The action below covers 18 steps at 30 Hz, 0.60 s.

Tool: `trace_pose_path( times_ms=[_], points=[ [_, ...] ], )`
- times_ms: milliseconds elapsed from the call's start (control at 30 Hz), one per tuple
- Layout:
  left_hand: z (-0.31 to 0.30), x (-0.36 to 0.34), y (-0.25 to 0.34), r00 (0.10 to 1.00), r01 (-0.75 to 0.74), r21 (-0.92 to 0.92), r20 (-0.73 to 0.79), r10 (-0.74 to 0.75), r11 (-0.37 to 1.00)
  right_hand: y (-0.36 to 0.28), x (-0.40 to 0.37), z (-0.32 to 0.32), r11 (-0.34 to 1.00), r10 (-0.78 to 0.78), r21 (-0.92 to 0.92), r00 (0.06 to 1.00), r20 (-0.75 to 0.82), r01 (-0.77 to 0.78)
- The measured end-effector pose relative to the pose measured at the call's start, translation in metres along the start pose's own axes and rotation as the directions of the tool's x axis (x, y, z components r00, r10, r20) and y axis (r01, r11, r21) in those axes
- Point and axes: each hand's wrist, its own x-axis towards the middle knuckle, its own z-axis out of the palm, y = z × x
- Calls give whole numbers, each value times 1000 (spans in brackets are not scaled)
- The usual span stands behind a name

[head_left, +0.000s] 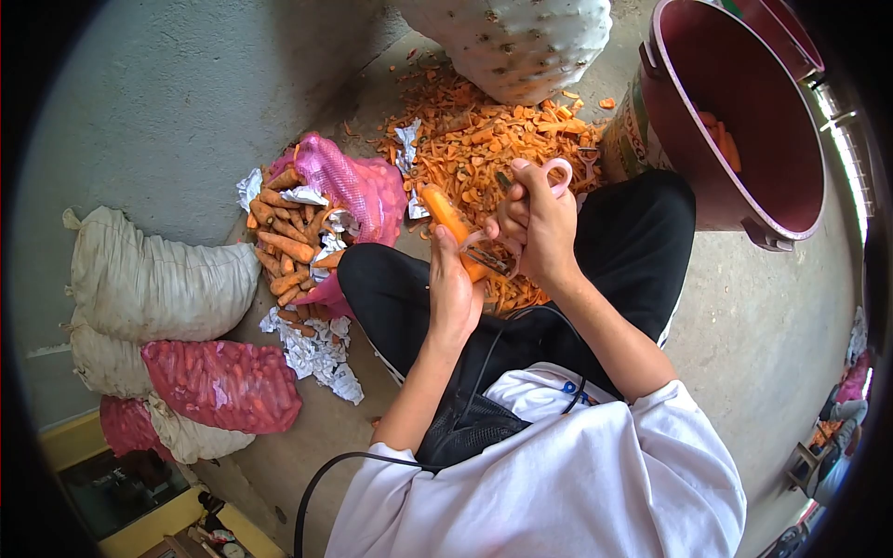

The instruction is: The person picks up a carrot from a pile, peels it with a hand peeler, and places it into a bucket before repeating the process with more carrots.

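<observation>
Gripping the peeler (490, 260), the fingers of the right hand (541, 221) held it against the carrot (445, 212), which the left hand's (453, 286) fingers clasped above the peelings heap (465, 153). A skid on the curved side could have cut them.

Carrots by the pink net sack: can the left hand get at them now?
Probably, once freed: the carrot pile lies exposed past the left knee, but the left hand holds a carrot under the peeler.

Bare floor (726, 298) right, passable; maroon bucket (753, 200) blocks upper right, white sack (516, 46) top, carrot pile (293, 232) left.
</observation>
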Motion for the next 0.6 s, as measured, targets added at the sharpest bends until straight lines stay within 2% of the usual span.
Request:
trace_pose_path(
  times_ms=[200, 467, 600],
  points=[
    [-7, 5, -7, 999, -5, 13, 54, 4, 1000, 1, 4, -9, 999, 23, 26, 998, -52, -22],
    [-5, 3, -8, 999, 18, 10, 33, -18, 1000, 3, 3, -11, 999, 22, 39, 999, -26, -21],
    [-19, 4, -14, 985, 67, -74, 165, -54, 995, 0, 1, -7, 999, 34, 19, 999, 36, -35]
  ],
)
